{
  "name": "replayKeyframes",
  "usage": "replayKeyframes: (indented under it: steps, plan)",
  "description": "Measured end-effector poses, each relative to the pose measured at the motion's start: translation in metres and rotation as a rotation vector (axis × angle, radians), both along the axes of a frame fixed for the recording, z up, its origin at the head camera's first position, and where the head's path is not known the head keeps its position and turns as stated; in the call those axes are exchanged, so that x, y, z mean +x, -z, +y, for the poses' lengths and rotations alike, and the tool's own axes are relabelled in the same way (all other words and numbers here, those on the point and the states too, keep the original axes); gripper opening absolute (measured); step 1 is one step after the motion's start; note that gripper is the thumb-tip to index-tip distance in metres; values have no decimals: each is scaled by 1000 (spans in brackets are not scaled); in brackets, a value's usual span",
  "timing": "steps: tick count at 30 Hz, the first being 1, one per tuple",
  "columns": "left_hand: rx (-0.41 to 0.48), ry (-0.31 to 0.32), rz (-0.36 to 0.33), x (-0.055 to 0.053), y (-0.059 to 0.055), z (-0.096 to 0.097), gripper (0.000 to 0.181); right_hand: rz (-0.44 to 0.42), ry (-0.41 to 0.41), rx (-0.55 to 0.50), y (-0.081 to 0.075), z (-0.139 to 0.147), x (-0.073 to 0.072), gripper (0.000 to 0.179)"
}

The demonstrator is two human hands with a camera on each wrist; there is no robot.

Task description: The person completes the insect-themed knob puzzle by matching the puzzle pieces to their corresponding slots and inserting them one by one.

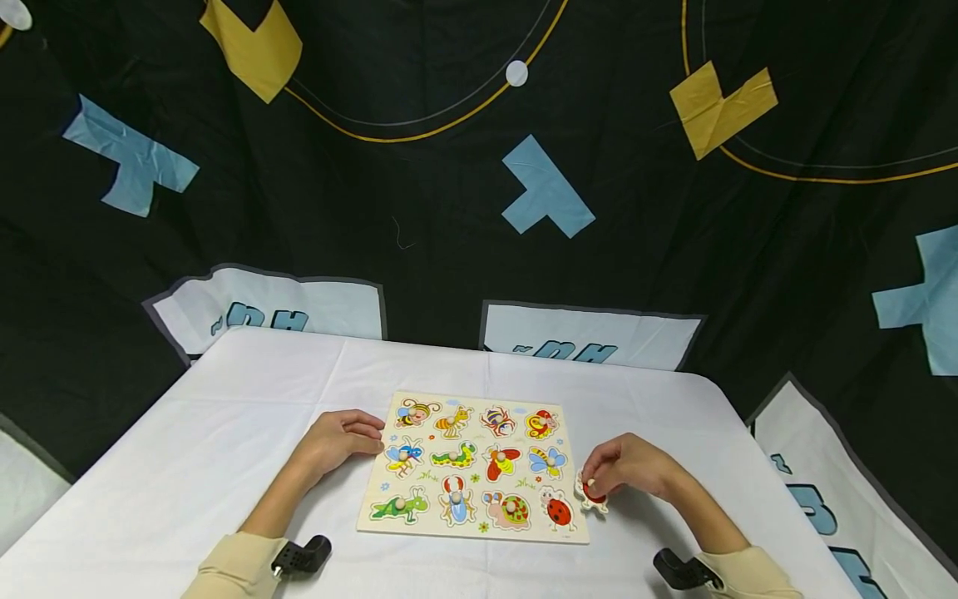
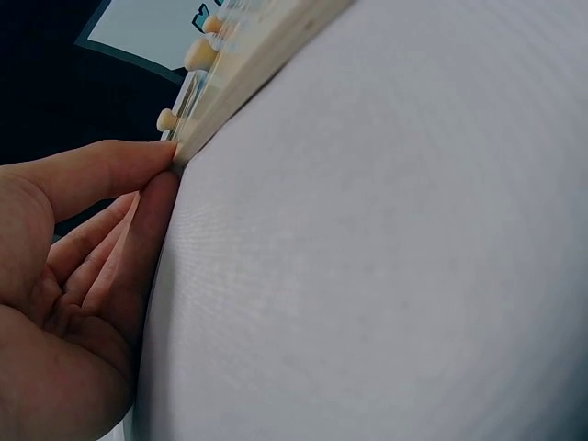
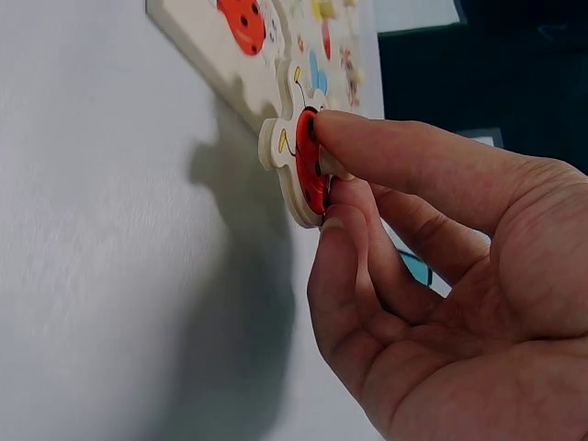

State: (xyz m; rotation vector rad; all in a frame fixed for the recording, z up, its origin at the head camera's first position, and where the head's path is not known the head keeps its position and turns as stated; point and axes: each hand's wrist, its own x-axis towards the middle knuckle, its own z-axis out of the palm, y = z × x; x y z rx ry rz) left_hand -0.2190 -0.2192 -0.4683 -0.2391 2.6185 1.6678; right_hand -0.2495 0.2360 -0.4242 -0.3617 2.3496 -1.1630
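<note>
A wooden peg puzzle board with colourful insect pictures lies flat on the white table. My left hand rests at its left edge; in the left wrist view the thumb and a finger touch the board's side. Just off the board's lower right corner, my right hand pinches a red ladybug puzzle piece. In the right wrist view that piece is tilted, held from its back part by thumb and fingers. A printed ladybug shows on the board beside it, with no knob visible.
Several other pieces with round knobs, such as the snail and the beetle, sit on the board. White cloth covers the table. Behind it hangs a black curtain with blue and yellow shapes.
</note>
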Motion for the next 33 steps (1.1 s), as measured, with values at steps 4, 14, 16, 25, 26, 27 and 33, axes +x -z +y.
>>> replayKeyframes:
  steps: [4,14,16,25,26,27,33]
  plan:
    - [13,1,-1,0,0,0,38,-1,-21,-11,-1,-8,2,20]
    - [27,2,-5,0,-1,0,38,-10,-89,-53,1,-23,6,19]
    - [30,9,-1,0,0,0,39,-12,-98,-62,2,-26,6,19]
    - [-7,45,39,2,-2,-2,39,-34,-135,-108,6,-36,8,19]
    - [-6,42,34,2,-2,-2,39,-37,-136,-110,6,-37,8,19]
    - [-8,48,35,2,-2,-3,39,-41,-135,-111,7,-37,8,20]
    - [-17,41,24,0,-2,-3,38,-51,-136,-106,8,-40,10,21]
